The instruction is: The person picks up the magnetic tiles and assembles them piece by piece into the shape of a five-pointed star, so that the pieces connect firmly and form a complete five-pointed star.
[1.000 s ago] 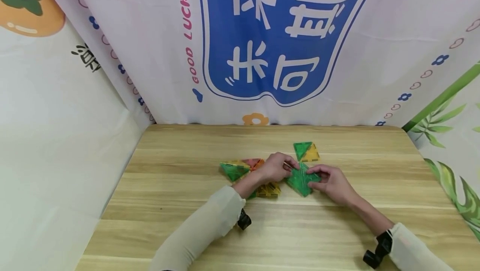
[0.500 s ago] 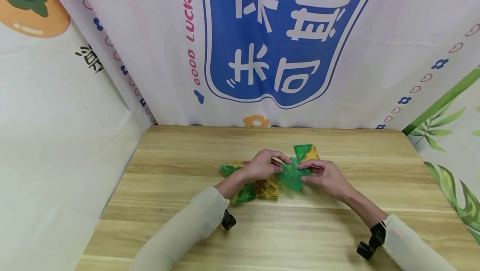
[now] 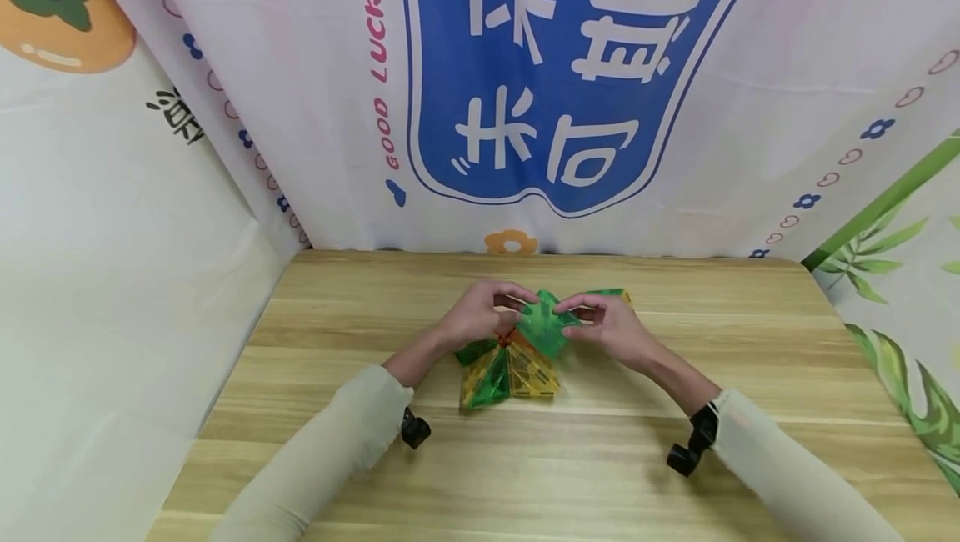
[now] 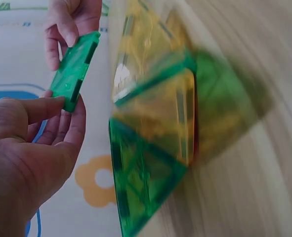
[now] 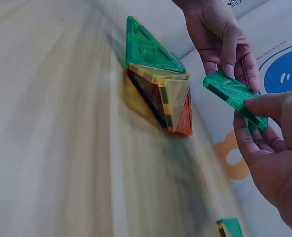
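Raised above the table is a pair of translucent green magnetic tiles [image 3: 546, 327], edge to edge in a diamond. My left hand [image 3: 480, 308] pinches its left corner between thumb and fingers. At the opposite corner my right hand [image 3: 615, 332] holds it the same way. Seen from the right wrist, the green tiles [image 5: 234, 98] look tilted, with thumbs on the upper face. Just below and in front stands a built-up shape of green, yellow and red magnetic tiles [image 3: 532, 371], partly covered by the held tiles and left hand. In the left wrist view its yellow tiles [image 4: 155, 113] appear close by.
Behind my right hand lie a green triangular tile [image 3: 606, 292] and a yellow one, mostly hidden. The wooden table [image 3: 600, 467] reaches back to a printed cloth [image 3: 337, 192]. Black wrist cameras [image 3: 415, 428] hang under both forearms.
Both hands have lifted the green tiles and carried them left and away from me, from beside the built-up shape to over its far right part.
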`<state>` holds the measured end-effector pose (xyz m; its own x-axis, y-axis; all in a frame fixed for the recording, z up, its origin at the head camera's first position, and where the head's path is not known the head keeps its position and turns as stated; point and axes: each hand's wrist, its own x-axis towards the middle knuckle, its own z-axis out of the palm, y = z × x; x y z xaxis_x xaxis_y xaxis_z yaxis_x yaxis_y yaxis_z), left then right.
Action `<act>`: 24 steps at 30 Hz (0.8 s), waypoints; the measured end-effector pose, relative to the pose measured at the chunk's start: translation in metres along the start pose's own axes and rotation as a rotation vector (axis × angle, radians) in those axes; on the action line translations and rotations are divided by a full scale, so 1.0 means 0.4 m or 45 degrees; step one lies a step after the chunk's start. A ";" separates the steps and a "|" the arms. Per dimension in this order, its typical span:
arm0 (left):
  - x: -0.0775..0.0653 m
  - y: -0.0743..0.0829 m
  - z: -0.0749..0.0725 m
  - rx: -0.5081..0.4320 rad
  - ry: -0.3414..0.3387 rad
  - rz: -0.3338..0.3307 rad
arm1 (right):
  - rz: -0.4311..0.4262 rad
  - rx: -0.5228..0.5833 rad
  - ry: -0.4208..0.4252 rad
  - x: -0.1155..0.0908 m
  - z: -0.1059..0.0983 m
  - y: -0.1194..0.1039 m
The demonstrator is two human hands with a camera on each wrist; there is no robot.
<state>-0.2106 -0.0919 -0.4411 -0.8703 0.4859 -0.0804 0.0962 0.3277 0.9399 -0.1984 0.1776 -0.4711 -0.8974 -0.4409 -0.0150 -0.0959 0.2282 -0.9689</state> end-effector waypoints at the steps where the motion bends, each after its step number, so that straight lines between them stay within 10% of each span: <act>1: 0.000 -0.005 -0.010 -0.008 0.013 -0.006 | -0.005 0.012 -0.002 0.011 0.006 -0.002; 11: 0.014 -0.065 -0.096 -0.095 0.066 -0.006 | 0.023 0.147 -0.026 0.113 0.061 0.012; 24: 0.037 -0.131 -0.130 -0.323 0.111 -0.227 | 0.091 0.384 -0.031 0.196 0.114 0.052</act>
<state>-0.2538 -0.1440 -0.4741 -0.9018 0.3639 -0.2328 -0.1756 0.1836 0.9672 -0.2511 0.1083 -0.5036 -0.8865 -0.4543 -0.0882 0.1024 -0.0067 -0.9947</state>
